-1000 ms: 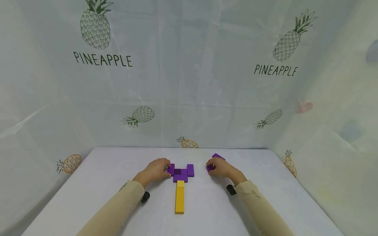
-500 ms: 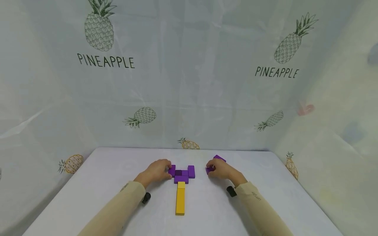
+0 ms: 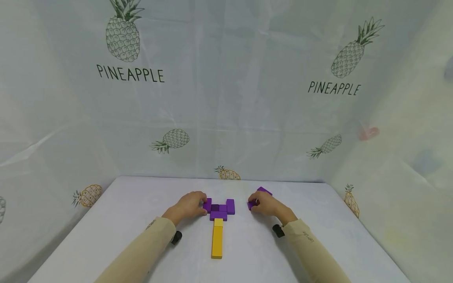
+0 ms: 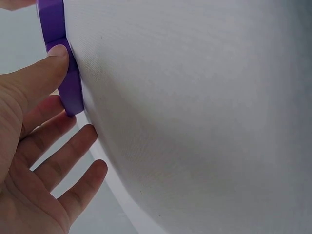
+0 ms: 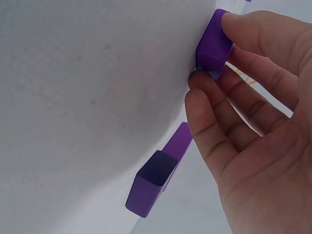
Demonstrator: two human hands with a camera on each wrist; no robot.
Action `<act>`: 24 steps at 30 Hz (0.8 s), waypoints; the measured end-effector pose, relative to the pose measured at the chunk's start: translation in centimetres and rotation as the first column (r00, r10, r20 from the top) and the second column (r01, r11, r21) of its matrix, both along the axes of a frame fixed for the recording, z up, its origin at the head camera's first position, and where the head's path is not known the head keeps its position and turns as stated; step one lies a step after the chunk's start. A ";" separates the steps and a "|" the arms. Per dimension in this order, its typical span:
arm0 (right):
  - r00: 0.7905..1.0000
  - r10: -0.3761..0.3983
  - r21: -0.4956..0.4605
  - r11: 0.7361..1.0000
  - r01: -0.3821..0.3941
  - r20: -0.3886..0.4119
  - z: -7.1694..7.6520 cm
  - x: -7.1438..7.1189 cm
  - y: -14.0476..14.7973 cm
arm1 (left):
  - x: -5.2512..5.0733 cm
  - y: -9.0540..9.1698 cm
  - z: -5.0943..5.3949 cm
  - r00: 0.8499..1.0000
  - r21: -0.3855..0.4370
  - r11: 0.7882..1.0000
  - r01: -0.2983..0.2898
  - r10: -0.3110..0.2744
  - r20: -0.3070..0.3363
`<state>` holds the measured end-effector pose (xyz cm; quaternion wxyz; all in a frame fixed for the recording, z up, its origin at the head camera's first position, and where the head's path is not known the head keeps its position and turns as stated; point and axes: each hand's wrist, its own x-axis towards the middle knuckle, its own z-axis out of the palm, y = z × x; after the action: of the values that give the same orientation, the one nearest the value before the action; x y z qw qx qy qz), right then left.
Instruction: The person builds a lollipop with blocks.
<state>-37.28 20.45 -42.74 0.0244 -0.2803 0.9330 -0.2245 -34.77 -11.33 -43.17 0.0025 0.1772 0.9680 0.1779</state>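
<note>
In the head view, my left hand [image 3: 189,205] pinches the left upright purple block [image 3: 207,205] of a small arrangement, thumb at its near end and fingertips at its far end. The left wrist view shows that thumb on the purple pieces [image 4: 73,90], the other fingers spread. To the right, my right hand [image 3: 268,204] holds a separate purple block [image 5: 214,44] between thumb and fingers, low at the white surface. Another upright purple block [image 3: 230,206], a crosswise purple block [image 3: 218,215] and a small dark purple piece [image 3: 215,208] belong to the arrangement.
Below the purple group lies a long yellow block [image 3: 217,243], with a small yellow piece [image 3: 218,222] at its top end. More purple blocks [image 5: 146,195] lie beyond my right hand. A pineapple-print curtain [image 3: 226,98] stands behind the white table [image 3: 141,251].
The head view has shifted slightly, so everything sits a little lower and further right in it. Both hands keep their places on the purple blocks.
</note>
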 end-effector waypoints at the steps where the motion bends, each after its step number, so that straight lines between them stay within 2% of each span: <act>1: 1.000 0.002 0.003 1.000 -0.002 -0.003 0.0 0.0 0.0 | 0.0 0.0 0.0 1.000 0.003 1.000 0.000 0.000 0.002; 13: 1.000 0.016 0.014 1.000 -0.016 -0.015 0.2 -0.2 -1.2 | -0.2 -0.2 -0.4 1.000 -0.010 1.000 0.008 -0.008 -0.006; 24: 0.996 0.062 0.026 0.998 -0.061 -0.058 1.2 -0.9 -3.7 | -0.1 -0.2 -0.1 1.000 -0.003 1.000 0.023 -0.023 -0.017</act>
<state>-38.20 16.78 -41.53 0.0073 -0.3151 0.9269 -0.2039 -34.84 -11.50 -43.22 -0.0034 0.1898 0.9661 0.1752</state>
